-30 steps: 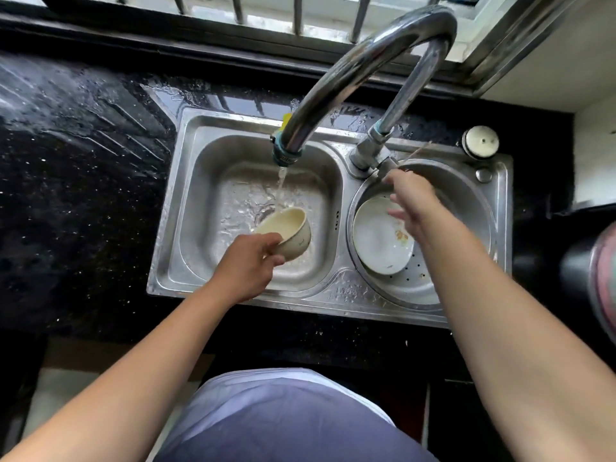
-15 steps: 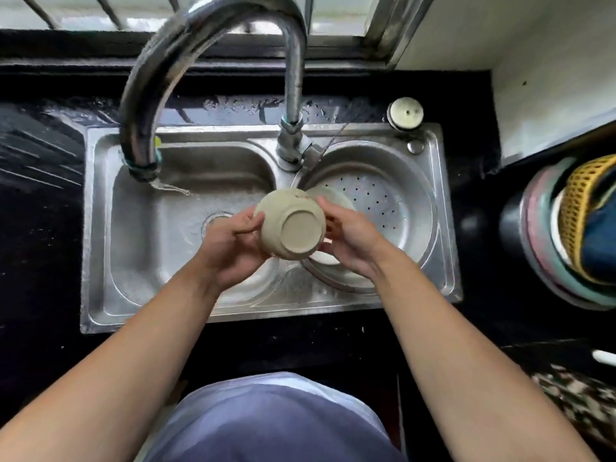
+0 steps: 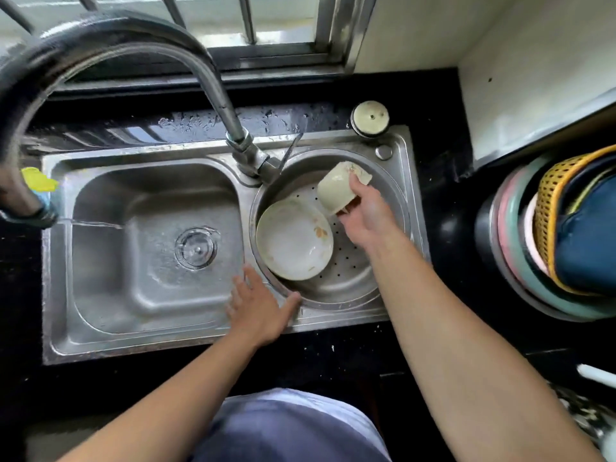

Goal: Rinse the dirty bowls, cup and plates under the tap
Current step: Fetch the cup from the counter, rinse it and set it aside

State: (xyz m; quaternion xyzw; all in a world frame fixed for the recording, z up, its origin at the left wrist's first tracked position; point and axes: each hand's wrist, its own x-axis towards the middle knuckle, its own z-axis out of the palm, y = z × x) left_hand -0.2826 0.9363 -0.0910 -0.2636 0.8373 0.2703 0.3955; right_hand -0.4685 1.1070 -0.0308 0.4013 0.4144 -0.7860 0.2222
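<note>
Black speckled countertop (image 3: 333,355), wet along the back edge. Set into it: one stainless double sink (image 3: 133,341).
- Left basin (image 3: 110,261): rectangular, wet, round drain (image 3: 196,248) in the floor.
- Right basin (image 3: 333,291): round, perforated floor; one white plate (image 3: 293,241) with food smears lies in it, tilted against the left wall.
- Sink deck: tap base (image 3: 248,158) between the basins; round cap (image 3: 370,117) at the back right corner.
- Divider rim: left hand (image 3: 256,305) rests flat, fingers spread.
- Counter, far right: stacked tubs (image 3: 513,261) with a yellow basket (image 3: 546,201).
</note>
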